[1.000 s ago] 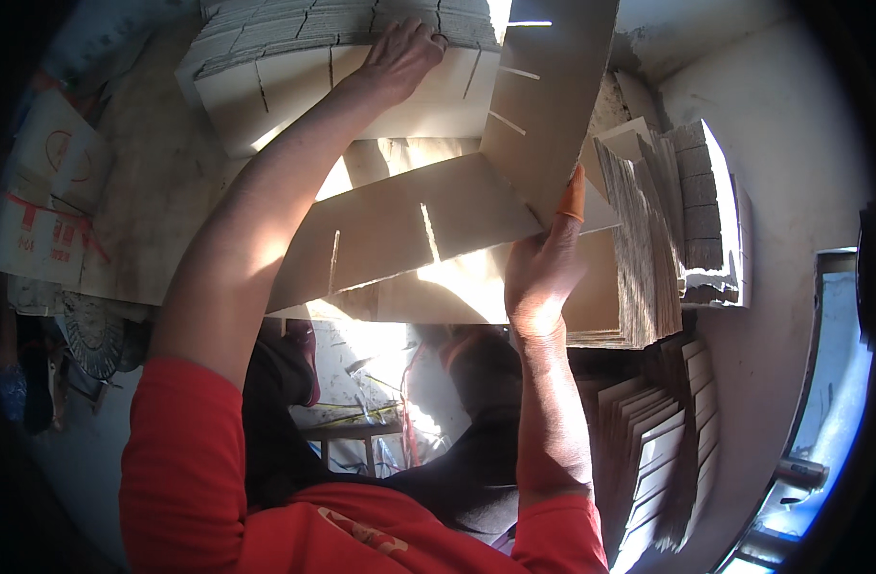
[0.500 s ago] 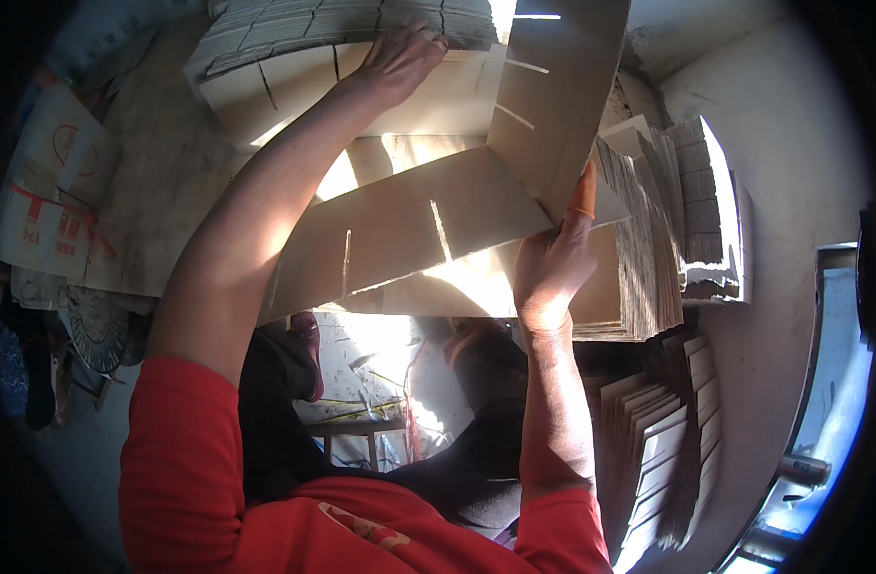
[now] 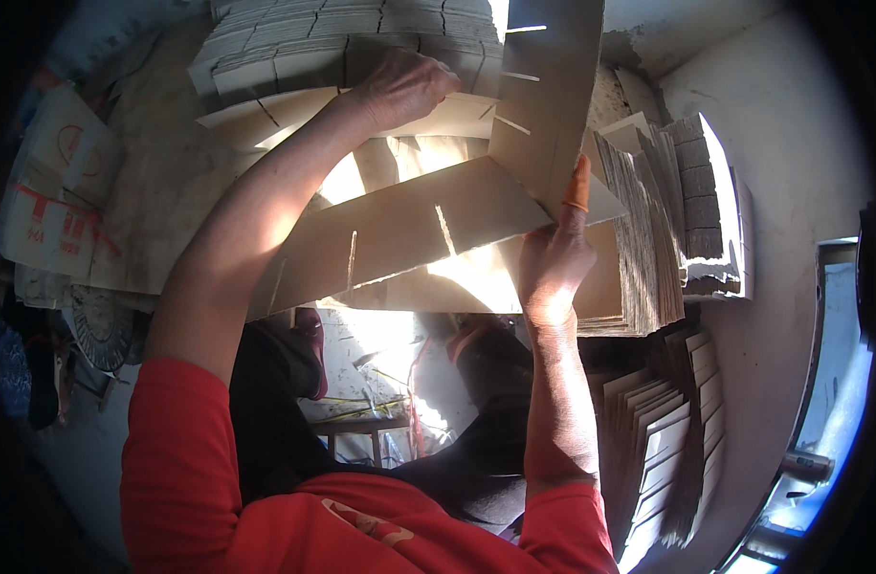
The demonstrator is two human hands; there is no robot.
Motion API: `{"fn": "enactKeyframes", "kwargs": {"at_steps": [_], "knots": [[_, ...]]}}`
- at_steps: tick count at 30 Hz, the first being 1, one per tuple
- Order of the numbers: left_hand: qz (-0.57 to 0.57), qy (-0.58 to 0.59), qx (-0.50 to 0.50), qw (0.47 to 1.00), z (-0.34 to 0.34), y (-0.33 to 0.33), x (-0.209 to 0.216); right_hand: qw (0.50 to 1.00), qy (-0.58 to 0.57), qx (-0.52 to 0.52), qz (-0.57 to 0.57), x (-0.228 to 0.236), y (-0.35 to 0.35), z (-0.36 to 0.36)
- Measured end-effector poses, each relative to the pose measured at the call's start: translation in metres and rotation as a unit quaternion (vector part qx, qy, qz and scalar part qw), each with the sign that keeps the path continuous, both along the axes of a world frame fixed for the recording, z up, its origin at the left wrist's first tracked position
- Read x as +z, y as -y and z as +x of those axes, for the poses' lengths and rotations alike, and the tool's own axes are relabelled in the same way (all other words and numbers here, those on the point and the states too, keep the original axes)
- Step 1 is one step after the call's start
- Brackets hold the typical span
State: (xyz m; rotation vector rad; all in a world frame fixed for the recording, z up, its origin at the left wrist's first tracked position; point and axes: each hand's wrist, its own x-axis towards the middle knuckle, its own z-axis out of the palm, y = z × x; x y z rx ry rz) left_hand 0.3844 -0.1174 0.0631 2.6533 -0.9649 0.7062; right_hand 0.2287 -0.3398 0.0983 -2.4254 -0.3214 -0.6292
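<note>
My left hand [image 3: 409,91] is closed on the top edge of a slotted cardboard strip [image 3: 457,115], which leans away from the front of a tall stack of like strips [image 3: 294,67]. Its fingertips are partly hidden. My right hand [image 3: 557,263] grips two slotted cardboard dividers where they meet at an angle. One divider [image 3: 409,225] lies across toward the left, and the other divider [image 3: 543,105] points up and away. An orange finger cot [image 3: 578,184] covers the right thumb, which presses on the cardboard.
More cardboard piles stand on the right, one pile [image 3: 648,239] beside my right hand and another pile [image 3: 701,191] by the wall. Bundled strips [image 3: 648,440] rest lower down at the right. A printed carton [image 3: 55,201] is at far left. Straps and a stool-like frame [image 3: 366,426] lie below.
My left hand has drawn slightly toward me and right, and the strip in it has tipped off the stack's face. The dividers in my right hand have shifted slightly left.
</note>
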Motion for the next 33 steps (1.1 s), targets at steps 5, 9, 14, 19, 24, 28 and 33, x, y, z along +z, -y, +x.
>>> {"fn": "enactKeyframes", "kwargs": {"at_steps": [5,9,14,19,24,28,33], "knots": [[-0.024,0.025,-0.017,0.999,-0.011,0.005,0.005,1.0,-0.007,0.008,-0.001,0.0,0.001,-0.002],[-0.014,0.019,-0.021,1.0,-0.023,0.011,0.008,1.0,-0.024,-0.009,-0.012,-0.003,0.002,-0.003],[-0.029,0.03,-0.05,0.998,-0.048,0.015,0.02,1.0,-0.018,0.005,-0.009,-0.009,0.005,-0.003],[-0.086,0.028,-0.121,0.989,-0.064,0.022,0.027,0.996,-0.076,-0.005,-0.047,-0.014,0.007,-0.002],[-0.086,0.032,-0.181,0.979,-0.095,0.033,0.043,0.982,-0.176,-0.035,-0.061,-0.017,0.005,0.0],[-0.093,-0.151,-0.122,0.977,-0.097,0.027,0.041,0.993,-0.105,0.001,-0.048,-0.021,0.008,-0.003],[-0.086,-0.197,0.023,0.976,-0.061,0.008,0.075,0.995,-0.08,-0.008,-0.053,-0.022,0.004,-0.009]]}}
